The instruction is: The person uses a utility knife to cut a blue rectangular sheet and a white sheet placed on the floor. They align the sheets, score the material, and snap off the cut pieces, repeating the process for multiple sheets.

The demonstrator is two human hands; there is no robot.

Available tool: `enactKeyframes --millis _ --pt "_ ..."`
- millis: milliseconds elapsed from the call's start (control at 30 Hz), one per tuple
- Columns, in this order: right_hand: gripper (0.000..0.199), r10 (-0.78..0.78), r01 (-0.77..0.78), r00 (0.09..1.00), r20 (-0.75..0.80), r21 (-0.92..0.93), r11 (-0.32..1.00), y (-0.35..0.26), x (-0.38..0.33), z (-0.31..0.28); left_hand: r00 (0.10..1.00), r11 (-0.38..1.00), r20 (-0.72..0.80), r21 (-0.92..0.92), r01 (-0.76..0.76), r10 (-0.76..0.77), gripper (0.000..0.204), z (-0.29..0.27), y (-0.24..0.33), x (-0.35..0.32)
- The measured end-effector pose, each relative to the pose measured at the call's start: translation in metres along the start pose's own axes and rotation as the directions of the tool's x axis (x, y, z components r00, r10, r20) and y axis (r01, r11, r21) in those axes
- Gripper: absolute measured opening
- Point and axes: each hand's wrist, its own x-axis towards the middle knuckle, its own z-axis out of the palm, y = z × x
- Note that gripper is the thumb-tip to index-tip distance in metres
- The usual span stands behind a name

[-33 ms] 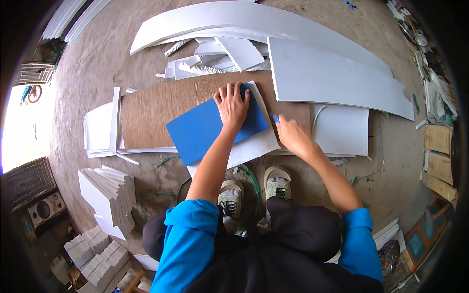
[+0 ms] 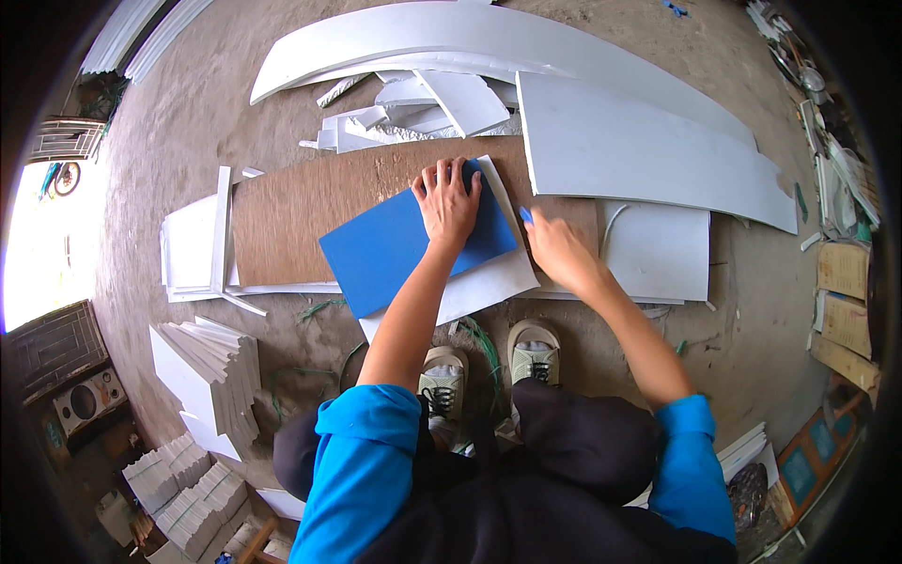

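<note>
Over open plywood (image 2: pixel 301 221) off panel edge (image 2: pixel 495 209): right fingers (image 2: pixel 540 231) clamping tool (image 2: pixel 525 215); left fingers (image 2: pixel 443 173) spread

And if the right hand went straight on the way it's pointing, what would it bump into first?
Probably the white sheet that sticks out from under the blue board. How high the right hand is above it is hard to tell.

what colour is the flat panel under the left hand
The panel under the left hand is plain blue, clearest in the head view.
</note>
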Motion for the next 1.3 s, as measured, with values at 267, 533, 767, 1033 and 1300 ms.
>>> enactKeyframes --millis 267,533,767,1033,1300 --pt "0.019 -0.093 0.082 0.986 -0.14 -0.08 0.993 -0.002 0.093 0.027 1.0 1.0 0.022 -0.019 0.012 -0.012 0.032 -0.001 0.004 0.002" --pt "0.027 -0.091 0.091 0.996 -0.008 0.018 0.996 0.001 0.117 0.031 1.0 0.999 0.016 -0.033 0.01 -0.009 0.03 -0.003 0.007 0.004" --pt "0.027 0.032 -0.06 0.967 0.252 0.102 0.993 -0.004 0.069 0.024 1.0 1.0 -0.012 0.025 0.011 -0.011 0.03 -0.002 -0.001 0.002" --pt "0.017 0.083 -0.099 0.97 0.227 0.064 0.993 0.021 -0.048 0.054 1.0 1.0 -0.005 0.005 0.003 -0.003 0.03 0.0 0.005 -0.002" --pt "0.02 0.042 -0.043 0.997 0.062 0.018 0.999 0.006 -0.008 -0.004 1.0 1.0 0.002 -0.021 -0.021 0.021 0.031 -0.004 0.004 0.002"
